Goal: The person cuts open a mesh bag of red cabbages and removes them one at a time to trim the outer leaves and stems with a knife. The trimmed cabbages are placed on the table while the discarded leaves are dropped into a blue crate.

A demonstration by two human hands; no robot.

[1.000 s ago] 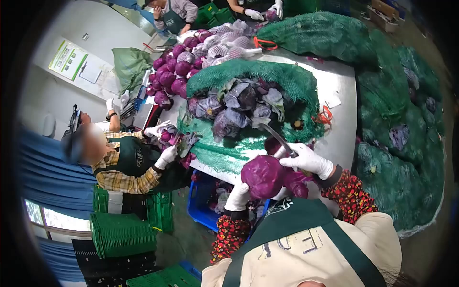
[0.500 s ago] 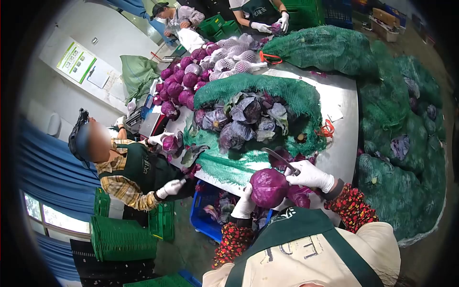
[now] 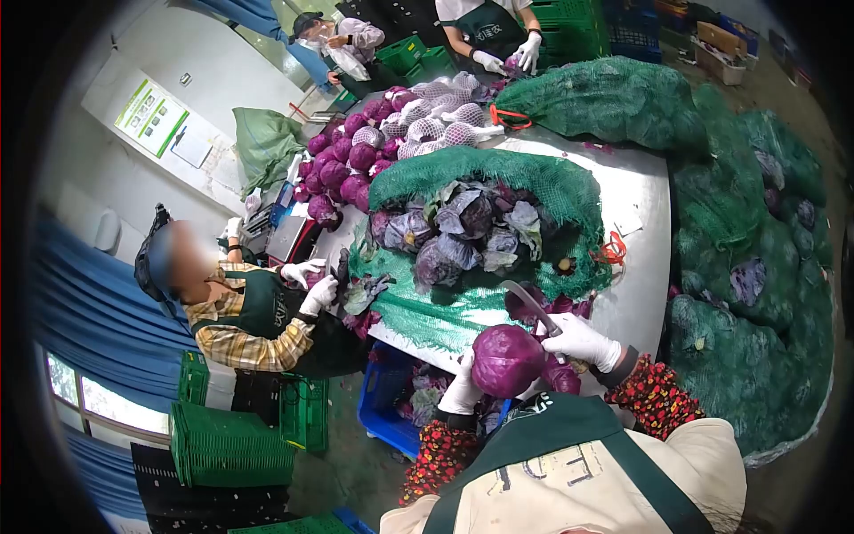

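Both my hands wear white gloves. My left hand [image 3: 461, 388] is closed round the left side of a peeled purple cabbage [image 3: 507, 360], near the metal table's front edge. A curved knife [image 3: 531, 305] is gripped in my right hand [image 3: 578, 342], its blade pointing up and left, just beyond the cabbage. Another purple cabbage [image 3: 561, 376] lies below my right hand, and loose purple leaves [image 3: 525, 303] lie behind the blade. Farther back, an open green net bag [image 3: 569, 191] holds untrimmed cabbages [image 3: 467, 214].
A blue crate [image 3: 378, 414] with leaves stands below the table edge. At left a co-worker [image 3: 258, 307] handles a cabbage; two more people stand at the far end. Peeled cabbages [image 3: 334, 173] are piled at back left. Full net bags [image 3: 729, 347] lie at right.
The co-worker at left has brought one hand up to the cabbage. My hands, the cabbage and the knife sit slightly farther right and lower in the view, which has itself shifted a little.
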